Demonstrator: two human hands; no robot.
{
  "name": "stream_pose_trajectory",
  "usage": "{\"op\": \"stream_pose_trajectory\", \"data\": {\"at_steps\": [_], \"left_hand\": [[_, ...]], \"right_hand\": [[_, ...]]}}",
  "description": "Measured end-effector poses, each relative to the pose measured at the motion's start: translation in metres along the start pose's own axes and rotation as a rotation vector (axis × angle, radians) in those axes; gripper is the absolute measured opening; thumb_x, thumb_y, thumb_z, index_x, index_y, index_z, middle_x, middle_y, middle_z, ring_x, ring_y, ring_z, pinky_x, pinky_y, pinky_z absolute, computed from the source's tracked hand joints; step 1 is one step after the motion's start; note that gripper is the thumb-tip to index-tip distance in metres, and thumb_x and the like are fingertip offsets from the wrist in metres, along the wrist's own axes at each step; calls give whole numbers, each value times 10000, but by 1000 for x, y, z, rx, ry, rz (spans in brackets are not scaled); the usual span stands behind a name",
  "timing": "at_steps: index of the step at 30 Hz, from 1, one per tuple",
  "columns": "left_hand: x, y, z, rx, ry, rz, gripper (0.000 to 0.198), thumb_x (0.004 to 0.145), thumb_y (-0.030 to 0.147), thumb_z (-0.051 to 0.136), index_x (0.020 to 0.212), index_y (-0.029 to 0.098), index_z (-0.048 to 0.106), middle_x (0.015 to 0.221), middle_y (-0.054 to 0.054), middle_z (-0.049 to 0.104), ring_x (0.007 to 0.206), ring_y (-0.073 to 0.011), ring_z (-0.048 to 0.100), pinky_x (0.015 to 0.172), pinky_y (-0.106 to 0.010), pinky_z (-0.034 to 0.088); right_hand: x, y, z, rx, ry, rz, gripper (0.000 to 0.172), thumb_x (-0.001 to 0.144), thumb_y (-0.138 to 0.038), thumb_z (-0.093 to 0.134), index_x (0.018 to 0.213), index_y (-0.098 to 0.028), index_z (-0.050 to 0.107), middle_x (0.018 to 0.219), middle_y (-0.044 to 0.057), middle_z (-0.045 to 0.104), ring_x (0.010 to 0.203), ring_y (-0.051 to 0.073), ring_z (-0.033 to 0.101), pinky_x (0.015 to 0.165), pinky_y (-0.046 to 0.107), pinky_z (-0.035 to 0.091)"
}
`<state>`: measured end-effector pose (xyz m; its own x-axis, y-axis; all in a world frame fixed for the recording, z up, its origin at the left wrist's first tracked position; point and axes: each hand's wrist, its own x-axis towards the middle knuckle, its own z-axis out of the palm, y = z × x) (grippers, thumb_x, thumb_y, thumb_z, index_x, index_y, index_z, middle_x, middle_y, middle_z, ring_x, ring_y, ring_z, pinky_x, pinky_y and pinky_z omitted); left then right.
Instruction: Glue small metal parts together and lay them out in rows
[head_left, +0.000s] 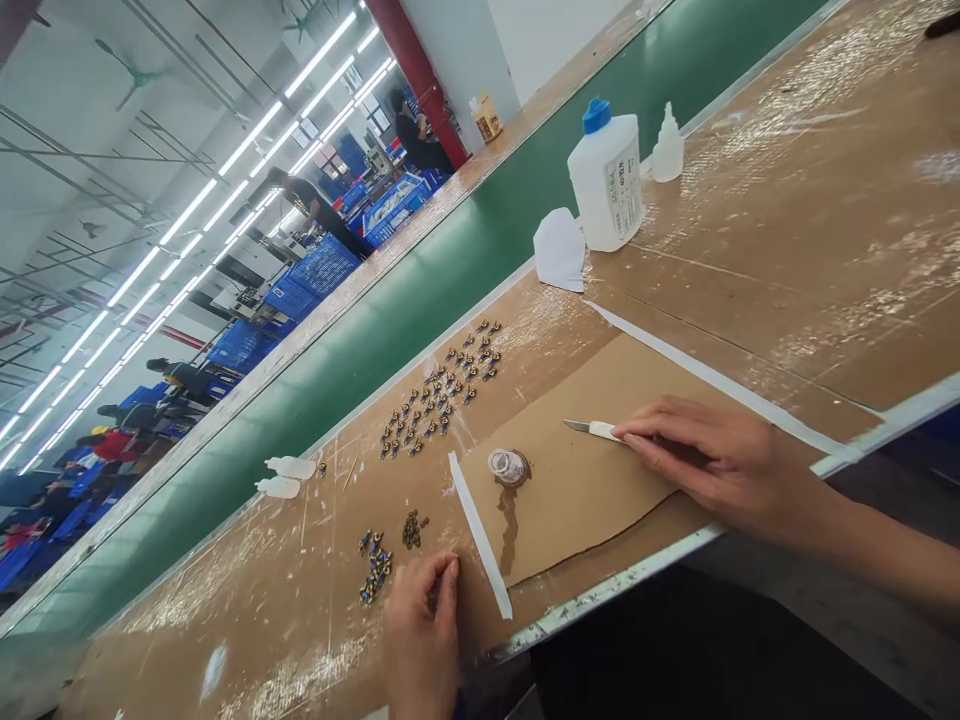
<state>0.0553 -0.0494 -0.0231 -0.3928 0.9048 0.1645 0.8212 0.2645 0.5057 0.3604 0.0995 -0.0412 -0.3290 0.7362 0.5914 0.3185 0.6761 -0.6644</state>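
Note:
My right hand point(709, 460) lies on a brown cardboard sheet point(600, 480) and grips a small white-handled knife point(592, 429), blade pointing left. My left hand point(421, 630) rests near the bench's front edge with fingers drawn together, fingertips pinched beside a small heap of dark parts point(412, 528) and a pile of blue and gold parts point(375, 565). What the fingertips hold is too small to see. A small clear cap point(509, 465) sits on the cardboard with a dark wet streak below it.
Rows of several small blue and gold parts point(442, 388) stand farther back. Two little dropper bottles point(285, 477) lie at left. A large white bottle point(606, 180), small bottle point(667, 148) and white paper point(559, 250) stand beside the green conveyor belt point(420, 300). Other people work beyond it.

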Motion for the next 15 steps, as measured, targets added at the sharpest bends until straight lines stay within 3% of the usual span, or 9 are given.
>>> {"op": "stream_pose_trajectory", "data": {"at_steps": [5, 12, 15], "left_hand": [[-5, -5, 8, 179, 100, 86, 223, 822, 431, 551, 840, 263, 696, 816, -26, 694, 775, -218, 605, 704, -352, 448], [-7, -13, 10, 119, 127, 29, 246, 824, 466, 564, 822, 244, 670, 798, -20, 667, 766, -201, 586, 697, -331, 439], [-11, -13, 10, 105, 154, 125, 173, 833, 392, 585, 828, 238, 664, 791, -12, 658, 768, -185, 573, 713, -311, 436]], "right_hand": [[0, -1, -1, -21, -20, -7, 148, 914, -208, 491, 975, -203, 626, 854, 44, 642, 752, 138, 598, 615, 259, 463], [0, 0, -1, -26, -34, 7, 149, 917, -216, 490, 976, -203, 626, 853, 43, 633, 748, 138, 583, 630, 265, 448], [1, 0, 0, -25, -39, 6, 152, 914, -212, 495, 987, -200, 628, 856, 43, 632, 757, 139, 584, 648, 268, 448]]}}
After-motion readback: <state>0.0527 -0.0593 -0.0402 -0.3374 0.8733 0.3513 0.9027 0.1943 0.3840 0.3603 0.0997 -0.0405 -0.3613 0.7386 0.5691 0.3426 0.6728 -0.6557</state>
